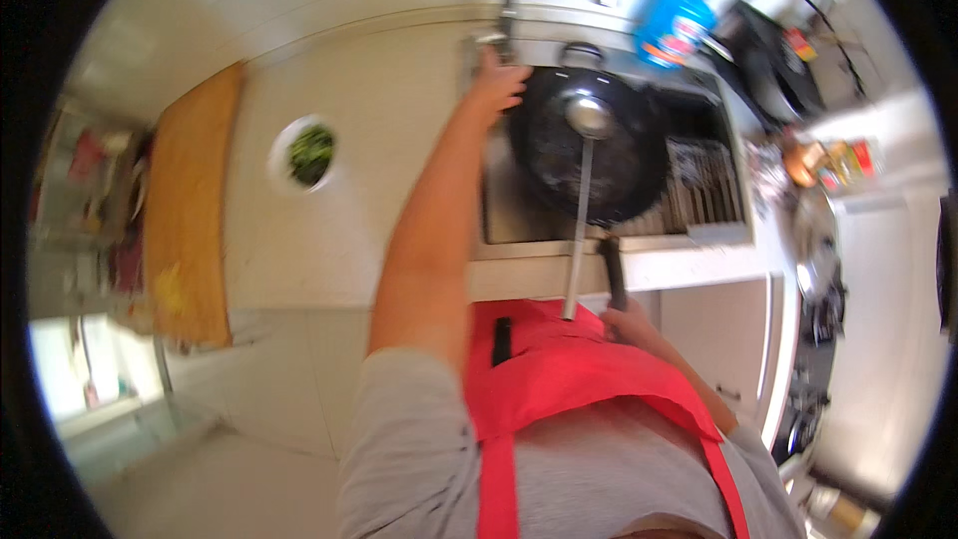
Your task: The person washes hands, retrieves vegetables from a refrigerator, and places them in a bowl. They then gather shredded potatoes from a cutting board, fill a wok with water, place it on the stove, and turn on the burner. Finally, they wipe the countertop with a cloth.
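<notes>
A black wok (550,157) rests over the sink (509,221), its small loop handle towards the wall. Its long dark handle (613,273) is gripped by my right hand (629,322), close to my red apron (554,382). A metal ladle (581,224) lies with its bowl inside the wok and its shaft over the near rim, pointing at me. Stretched to the far left corner of the sink, my left hand (500,86) is at the base of a faucet (506,15), fingers apart; blur hides whether it touches the faucet.
On the left counter stand a white bowl of chopped greens (310,153) and a wooden board (191,217). Behind the sink is a blue pump bottle (673,22). A slatted rack (703,183) sits in the sink's right side. Food packages (846,165) and a stove (808,397) are on the right.
</notes>
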Action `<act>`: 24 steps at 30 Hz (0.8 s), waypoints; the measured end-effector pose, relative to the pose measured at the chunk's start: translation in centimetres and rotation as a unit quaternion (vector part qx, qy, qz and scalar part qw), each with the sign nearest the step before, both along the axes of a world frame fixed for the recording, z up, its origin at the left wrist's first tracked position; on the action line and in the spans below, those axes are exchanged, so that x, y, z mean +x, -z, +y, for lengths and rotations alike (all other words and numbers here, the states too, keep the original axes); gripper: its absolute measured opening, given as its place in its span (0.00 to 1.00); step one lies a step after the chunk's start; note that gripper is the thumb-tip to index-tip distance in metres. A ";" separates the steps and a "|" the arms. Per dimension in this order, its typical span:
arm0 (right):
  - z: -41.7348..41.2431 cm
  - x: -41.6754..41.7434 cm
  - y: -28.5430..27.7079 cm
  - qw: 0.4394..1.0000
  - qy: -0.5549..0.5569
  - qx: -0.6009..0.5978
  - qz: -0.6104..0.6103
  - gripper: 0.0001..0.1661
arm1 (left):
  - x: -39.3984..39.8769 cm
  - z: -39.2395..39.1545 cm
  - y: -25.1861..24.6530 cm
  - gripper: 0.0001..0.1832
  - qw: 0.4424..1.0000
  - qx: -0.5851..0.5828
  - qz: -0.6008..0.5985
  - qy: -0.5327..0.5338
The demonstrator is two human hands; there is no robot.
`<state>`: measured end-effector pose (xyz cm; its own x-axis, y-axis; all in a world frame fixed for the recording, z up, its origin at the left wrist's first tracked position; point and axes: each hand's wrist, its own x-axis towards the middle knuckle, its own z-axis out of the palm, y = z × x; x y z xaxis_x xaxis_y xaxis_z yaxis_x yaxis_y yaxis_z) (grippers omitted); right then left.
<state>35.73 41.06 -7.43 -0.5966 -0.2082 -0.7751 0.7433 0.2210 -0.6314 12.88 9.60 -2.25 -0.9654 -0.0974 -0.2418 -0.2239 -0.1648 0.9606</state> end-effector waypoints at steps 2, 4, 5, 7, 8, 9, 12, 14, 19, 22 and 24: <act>0.0 0.1 -0.8 1.000 -0.012 -0.017 0.014 0.08 | 5.4 0.8 -2.1 0.36 0.992 0.032 0.068 -0.105; 0.2 0.8 -1.4 1.000 0.017 -0.011 0.021 0.08 | 11.6 5.3 -2.5 0.31 0.985 0.064 0.081 -0.137; -0.3 1.1 -2.5 1.000 0.026 0.000 0.017 0.08 | 13.6 6.1 -0.9 0.29 0.998 0.057 0.012 -0.031; -1.0 1.1 -4.6 0.999 0.029 0.013 -0.002 0.08 | 18.7 10.0 0.7 0.26 0.983 0.141 -0.110 -0.050; -1.4 1.3 -5.5 0.999 0.036 0.016 -0.017 0.07 | 20.5 11.2 1.1 0.24 0.974 0.121 -0.194 -0.007; -1.8 1.6 -6.4 0.998 0.045 0.018 -0.032 0.07 | 21.1 11.6 1.3 0.24 0.941 0.237 -0.233 0.068; -3.8 1.6 -9.1 0.996 0.062 0.049 -0.040 0.08 | 20.6 11.8 2.3 0.22 0.841 0.409 -0.322 0.151; -4.7 1.7 -9.9 0.997 0.065 0.042 -0.024 0.09 | 19.0 12.3 2.6 0.20 0.793 0.475 -0.349 0.155; -6.6 1.9 -10.6 0.997 0.073 0.034 -0.005 0.09 | 17.1 13.1 2.1 0.18 0.741 0.558 -0.338 0.159; -7.0 2.6 -10.6 0.996 0.080 0.033 0.024 0.09 | 17.9 13.1 1.9 0.14 0.801 0.488 -0.298 0.180; -7.1 3.7 -10.4 0.993 0.080 0.061 0.058 0.10 | 18.8 13.3 2.1 0.12 0.822 0.459 -0.271 0.200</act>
<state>39.44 33.97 2.96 -0.7005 -0.0125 -0.7135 0.6994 0.1865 -0.6900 31.67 22.87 -4.30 -0.6017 0.6651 -0.4423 -0.7908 -0.5738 0.2129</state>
